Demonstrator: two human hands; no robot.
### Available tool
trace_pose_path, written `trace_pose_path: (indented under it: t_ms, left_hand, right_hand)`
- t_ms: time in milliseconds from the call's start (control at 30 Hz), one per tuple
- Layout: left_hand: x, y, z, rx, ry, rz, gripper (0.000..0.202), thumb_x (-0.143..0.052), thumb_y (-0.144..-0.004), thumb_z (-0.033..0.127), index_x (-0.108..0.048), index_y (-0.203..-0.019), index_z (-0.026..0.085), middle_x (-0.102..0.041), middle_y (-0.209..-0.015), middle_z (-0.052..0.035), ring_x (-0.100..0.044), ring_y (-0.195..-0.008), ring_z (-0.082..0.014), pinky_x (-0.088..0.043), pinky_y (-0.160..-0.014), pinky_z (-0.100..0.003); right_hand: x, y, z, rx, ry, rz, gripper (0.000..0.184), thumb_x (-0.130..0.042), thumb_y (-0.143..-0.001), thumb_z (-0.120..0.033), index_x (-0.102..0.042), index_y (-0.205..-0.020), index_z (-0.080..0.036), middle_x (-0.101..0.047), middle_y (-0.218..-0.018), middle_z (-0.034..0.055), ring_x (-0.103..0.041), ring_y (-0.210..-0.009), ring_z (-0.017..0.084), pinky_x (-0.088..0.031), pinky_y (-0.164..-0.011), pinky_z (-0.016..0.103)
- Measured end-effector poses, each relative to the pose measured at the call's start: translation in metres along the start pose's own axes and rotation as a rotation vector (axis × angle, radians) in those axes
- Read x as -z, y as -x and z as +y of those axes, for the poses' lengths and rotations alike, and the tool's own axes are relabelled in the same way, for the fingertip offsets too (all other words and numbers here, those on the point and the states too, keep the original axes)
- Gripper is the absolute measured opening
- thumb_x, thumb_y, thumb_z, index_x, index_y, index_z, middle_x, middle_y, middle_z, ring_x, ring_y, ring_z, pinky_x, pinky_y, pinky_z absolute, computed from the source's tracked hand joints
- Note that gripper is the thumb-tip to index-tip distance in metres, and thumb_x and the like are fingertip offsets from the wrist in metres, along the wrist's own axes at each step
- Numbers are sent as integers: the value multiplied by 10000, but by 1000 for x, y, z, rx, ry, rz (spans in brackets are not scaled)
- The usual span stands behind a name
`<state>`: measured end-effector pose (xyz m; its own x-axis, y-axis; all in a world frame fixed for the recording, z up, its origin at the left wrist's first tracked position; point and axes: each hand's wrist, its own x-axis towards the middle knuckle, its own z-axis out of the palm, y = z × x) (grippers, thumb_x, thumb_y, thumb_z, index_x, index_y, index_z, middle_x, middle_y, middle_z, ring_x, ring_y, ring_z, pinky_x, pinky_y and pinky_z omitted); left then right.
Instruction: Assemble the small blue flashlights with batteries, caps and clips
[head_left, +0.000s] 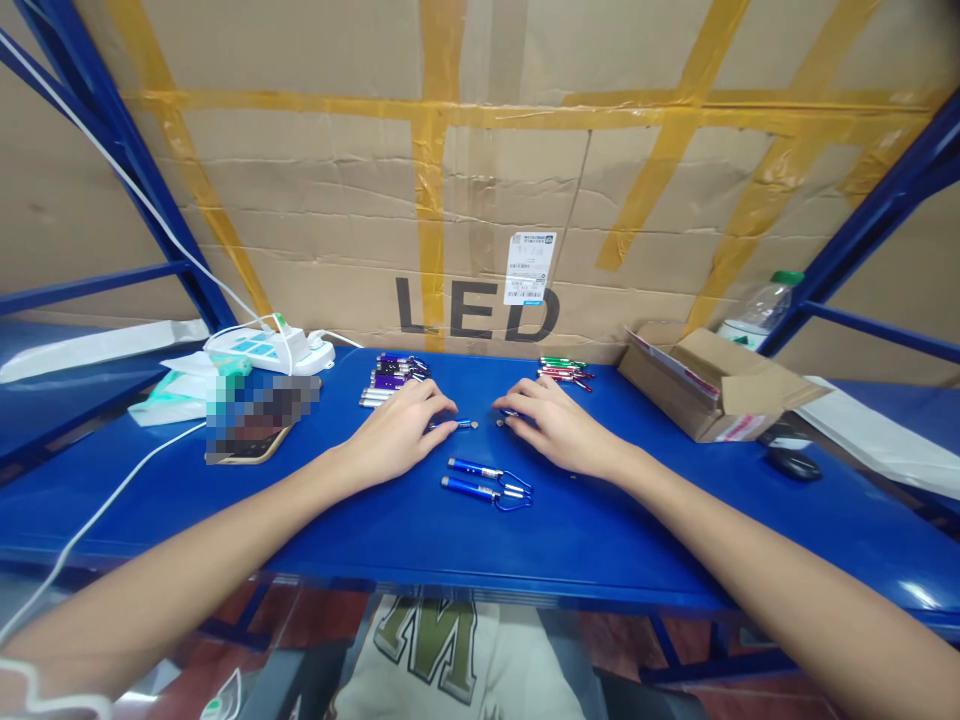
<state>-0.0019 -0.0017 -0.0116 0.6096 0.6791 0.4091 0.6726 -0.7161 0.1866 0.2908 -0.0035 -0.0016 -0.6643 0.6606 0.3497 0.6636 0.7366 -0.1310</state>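
Observation:
My left hand is closed, thumb and fingers pinching a blue keychain flashlight that is partly hidden. Facing it, my right hand pinches a small dark blue flashlight part, mostly covered by the fingers. Between the fingertips lie tiny round pieces, one by the left hand and one by the right; they are too small to name. Nearer to me, two blue keychain flashlights with carabiner clips lie side by side. Purple, black and silver ones lie beyond my left hand, green and red ones beyond my right.
The blue table backs onto a large taped carton. To the left lie a phone, a white power strip and cables. On the right are an open cardboard box, a black mouse and a plastic bottle.

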Motion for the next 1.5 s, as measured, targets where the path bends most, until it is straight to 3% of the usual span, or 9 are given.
trace_pose_path:
  t_ms: [233,400,567,800,1033,1200,1500]
  left_hand:
    - [3,0,0,31,-51,-118,310,-578,-1103,367,-757,-1273,181,-691,-1181,-107,-607,-1113,-293,-485,-1032,-449]
    - [4,-1,0,23,-63,-123,215,-620,-1083,320,-767,-1154,180,-715,-1140,-96,-617,-1087,-287,-482,-1014,-431]
    - [3,-1,0,23,-12,-57,172,-625,-1082,316,-721,-1147,190,-714,-1113,-77,-632,-1065,-273,-486,-979,-411]
    - [2,-1,4,61,72,59,136,-629,-1072,339,-645,-1128,216,-738,-1092,-46,-653,-998,-250,-496,-916,-380]
    - [5,-3,11,124,231,29,179,-638,-1050,383,-657,-1135,227,-750,-1002,-20,-676,-825,-199,-491,-772,-329]
    - [2,-3,15,171,391,-25,207,-663,-1026,405,-673,-1128,225,-750,-931,-1,-671,-763,-179,-479,-711,-307]
    - [0,-2,17,176,636,-91,251,-692,-1005,413,-677,-1157,213,-754,-960,-15,-711,-874,-187,-495,-716,-287]
  right_hand:
    - [2,1,-8,-27,-4,-70,383,-477,-1124,-269,-687,-1440,-220,-699,-1304,155,-548,-1094,326,-484,-1009,541]
    - [2,2,-10,-14,-32,-115,412,-485,-1119,-258,-667,-1488,-260,-697,-1343,138,-531,-1136,336,-486,-1030,569]
    - [0,4,-11,27,-49,-118,462,-464,-1115,-215,-637,-1528,-329,-692,-1379,118,-526,-1176,341,-478,-1046,604]
    - [0,3,-14,67,-79,-120,449,-468,-1114,-197,-647,-1509,-315,-674,-1442,108,-508,-1230,348,-465,-1074,609]
    - [3,2,-11,111,-138,-91,151,-618,-1070,-217,-741,-1157,-228,-723,-1257,102,-520,-1173,324,-462,-1063,548]
    - [3,3,-13,131,-252,-97,223,-620,-1060,-178,-660,-1273,-229,-731,-1199,84,-550,-1095,280,-492,-994,445]
    - [2,1,-16,82,-344,-137,175,-635,-1035,-182,-657,-1201,-230,-765,-1024,51,-580,-1043,268,-487,-940,403]
